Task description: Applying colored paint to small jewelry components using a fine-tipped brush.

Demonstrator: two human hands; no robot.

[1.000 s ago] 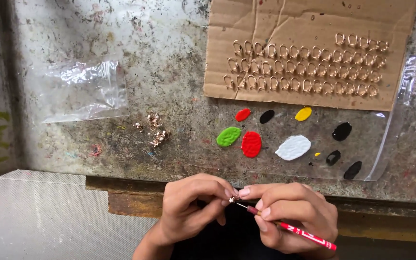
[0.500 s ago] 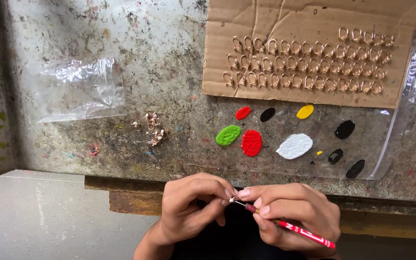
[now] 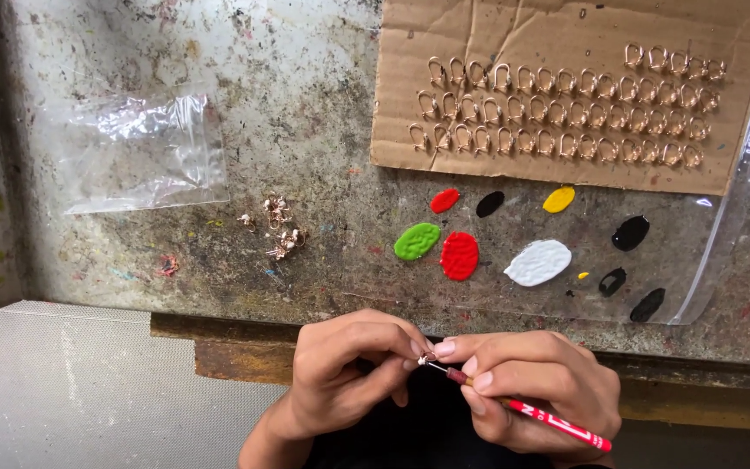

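Red brush [image 3: 531, 411] in right hand [image 3: 536, 391], clear bag [image 3: 141, 152] far left

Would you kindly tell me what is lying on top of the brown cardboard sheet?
On the cardboard sheet sit three rows of small gold-coloured metal rings, side by side. Its lower right corner overlaps the clear plastic sheet with the paint blobs; what lies beneath the cardboard is hidden.

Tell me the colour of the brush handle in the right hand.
Red with white markings, on the brush in the right hand; head view.
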